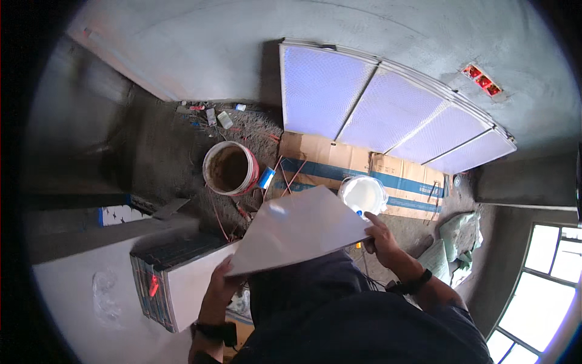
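A large pale glossy tile (297, 230) is held over my lap, tilted, with my left hand (221, 279) closed on its left corner and my right hand (379, 236) gripping its right corner. Just beyond the right end sits a white bucket (362, 193), pale inside, partly hidden by the tile. A red-and-white bucket (230, 168) with a muddy brown interior stands farther forward on the left. Below and left of it, a stack of tiles (191, 288) stands on edge, with a small red object (153, 285) on its side.
Flattened cardboard (403, 206) lies before patterned panels (388, 112) leaning on the wall. Greenish sacks (458, 239) lie at right, near a window (551, 255). Rubble and small containers (225, 120) lie on the rough floor. A white slab (79, 285) is at lower left.
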A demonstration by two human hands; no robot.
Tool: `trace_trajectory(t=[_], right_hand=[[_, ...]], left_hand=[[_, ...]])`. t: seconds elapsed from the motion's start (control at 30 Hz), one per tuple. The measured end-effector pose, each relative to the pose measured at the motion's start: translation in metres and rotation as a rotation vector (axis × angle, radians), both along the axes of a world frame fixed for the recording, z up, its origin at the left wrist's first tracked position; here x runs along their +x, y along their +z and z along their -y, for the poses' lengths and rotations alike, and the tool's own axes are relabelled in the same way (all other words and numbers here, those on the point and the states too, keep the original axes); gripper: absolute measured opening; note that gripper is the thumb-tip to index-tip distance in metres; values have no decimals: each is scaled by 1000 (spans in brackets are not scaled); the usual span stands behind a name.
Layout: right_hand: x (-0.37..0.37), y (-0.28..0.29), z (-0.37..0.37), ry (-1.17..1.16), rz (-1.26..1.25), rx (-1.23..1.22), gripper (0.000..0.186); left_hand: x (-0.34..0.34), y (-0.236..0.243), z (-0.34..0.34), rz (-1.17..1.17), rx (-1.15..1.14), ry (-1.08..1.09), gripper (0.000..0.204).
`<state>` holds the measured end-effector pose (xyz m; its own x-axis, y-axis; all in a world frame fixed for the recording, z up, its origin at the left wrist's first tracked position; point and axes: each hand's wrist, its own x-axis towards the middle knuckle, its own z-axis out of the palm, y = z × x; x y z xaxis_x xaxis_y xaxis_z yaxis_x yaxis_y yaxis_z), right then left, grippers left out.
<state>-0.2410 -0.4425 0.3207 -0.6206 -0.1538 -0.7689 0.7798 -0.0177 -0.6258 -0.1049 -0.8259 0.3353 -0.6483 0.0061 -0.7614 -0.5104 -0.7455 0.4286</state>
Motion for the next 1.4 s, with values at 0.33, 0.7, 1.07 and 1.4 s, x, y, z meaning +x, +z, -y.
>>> trace_trajectory(t=[0.33, 0.7, 1.07, 1.4], right_hand=[[-98, -52, -40, -540, 69, -253, 21], [-227, -115, 1, -754, 69, -150, 19], [-288, -155, 19, -758, 70, -124, 30], [-324, -152, 21, -841, 107, -117, 16]], left_hand=[[-219, -61, 0, -24, -92, -264, 38], [-393, -149, 33, 55, 33, -322, 34], [-487, -167, 49, 95, 2, -347, 28], [-515, -180, 51, 84, -16, -401, 24]])
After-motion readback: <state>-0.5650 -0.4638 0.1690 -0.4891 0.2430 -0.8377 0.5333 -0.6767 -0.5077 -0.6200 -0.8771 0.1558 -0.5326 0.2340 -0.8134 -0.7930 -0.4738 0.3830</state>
